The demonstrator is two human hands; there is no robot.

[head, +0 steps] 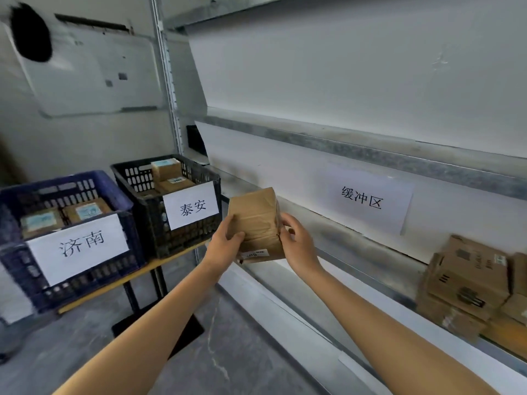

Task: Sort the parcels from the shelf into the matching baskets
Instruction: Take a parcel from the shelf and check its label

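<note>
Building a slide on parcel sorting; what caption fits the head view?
Left hand and right hand hold a taped brown parcel near the black basket, blue basket beside it.

Brown taped parcel [258,223]; blue basket [17,252], black basket [148,223], white signs [78,248] with black characters.

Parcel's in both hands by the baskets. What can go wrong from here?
Its label sits low on the parcel, unreadable here: a misread could send it to the wrong one, blue basket or black basket.
Stacked parcels in the black basket reach its rim; another may slide off.
</note>
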